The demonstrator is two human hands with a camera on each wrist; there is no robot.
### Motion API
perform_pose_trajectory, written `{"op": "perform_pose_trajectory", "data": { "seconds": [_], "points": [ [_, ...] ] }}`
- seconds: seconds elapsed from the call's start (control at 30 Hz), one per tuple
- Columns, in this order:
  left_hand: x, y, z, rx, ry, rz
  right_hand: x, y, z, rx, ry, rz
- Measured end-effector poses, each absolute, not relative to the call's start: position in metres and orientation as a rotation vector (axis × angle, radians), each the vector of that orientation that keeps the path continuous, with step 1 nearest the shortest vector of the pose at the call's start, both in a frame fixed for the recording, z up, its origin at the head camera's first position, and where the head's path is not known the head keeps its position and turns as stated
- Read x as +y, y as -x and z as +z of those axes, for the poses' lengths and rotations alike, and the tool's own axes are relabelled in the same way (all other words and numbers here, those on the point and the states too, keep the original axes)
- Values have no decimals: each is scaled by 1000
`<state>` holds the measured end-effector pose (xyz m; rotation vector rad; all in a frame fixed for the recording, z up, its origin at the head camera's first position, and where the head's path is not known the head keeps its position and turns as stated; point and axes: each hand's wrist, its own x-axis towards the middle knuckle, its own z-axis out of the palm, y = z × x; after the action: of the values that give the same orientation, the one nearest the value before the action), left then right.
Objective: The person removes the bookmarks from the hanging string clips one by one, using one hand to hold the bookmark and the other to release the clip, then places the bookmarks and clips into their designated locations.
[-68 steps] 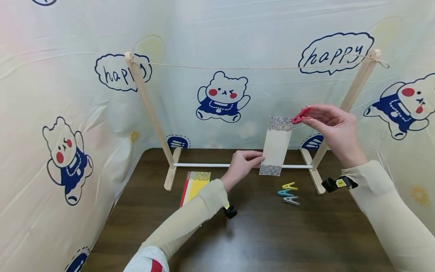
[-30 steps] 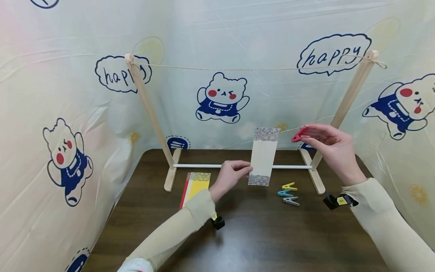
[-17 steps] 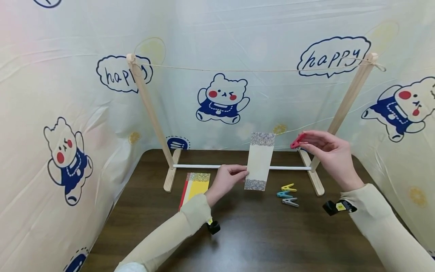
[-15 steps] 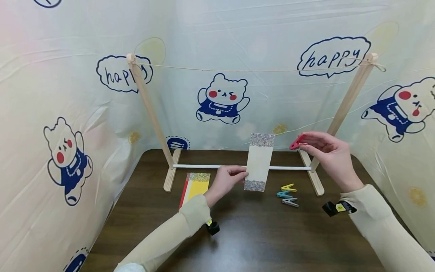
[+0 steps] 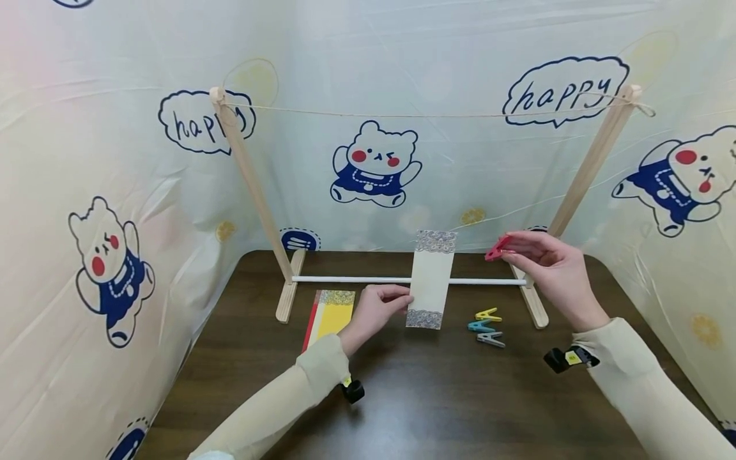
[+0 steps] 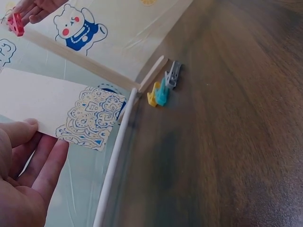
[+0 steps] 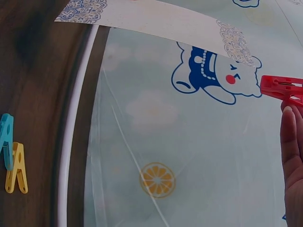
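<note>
My left hand [image 5: 376,310] pinches the lower left edge of a tall cream paper card [image 5: 430,279] with patterned bands at top and bottom, held upright in front of the rack's white lower rod [image 5: 345,279]. In the left wrist view the card [image 6: 57,111] lies across my fingers [image 6: 28,161]. My right hand [image 5: 546,268] pinches a red clothespin [image 5: 497,248] to the right of the card's top; the right wrist view shows the pin [image 7: 281,88] at my fingertips, apart from the card [image 7: 156,21]. A string [image 5: 425,115] runs high between the two wooden posts.
Yellow [image 5: 489,314], blue [image 5: 480,326] and grey [image 5: 491,339] clothespins lie on the dark table right of the card. A stack of coloured cards [image 5: 329,310] lies by the left wooden post [image 5: 253,185]. Printed plastic sheeting walls in the table on three sides.
Both hands have come down and to the left, away from the string. The card and the red pin moved with them; the pin stays off the card.
</note>
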<state>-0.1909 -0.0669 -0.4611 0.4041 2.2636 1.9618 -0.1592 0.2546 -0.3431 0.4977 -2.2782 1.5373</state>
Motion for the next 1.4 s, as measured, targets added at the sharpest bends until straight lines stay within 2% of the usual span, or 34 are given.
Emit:
{"op": "perform_pose_trajectory", "data": {
  "seconds": [1.4],
  "points": [
    [-113,169,-487,2291,-305,1880,247,152,-387,-2290,-523,1662]
  ]
}}
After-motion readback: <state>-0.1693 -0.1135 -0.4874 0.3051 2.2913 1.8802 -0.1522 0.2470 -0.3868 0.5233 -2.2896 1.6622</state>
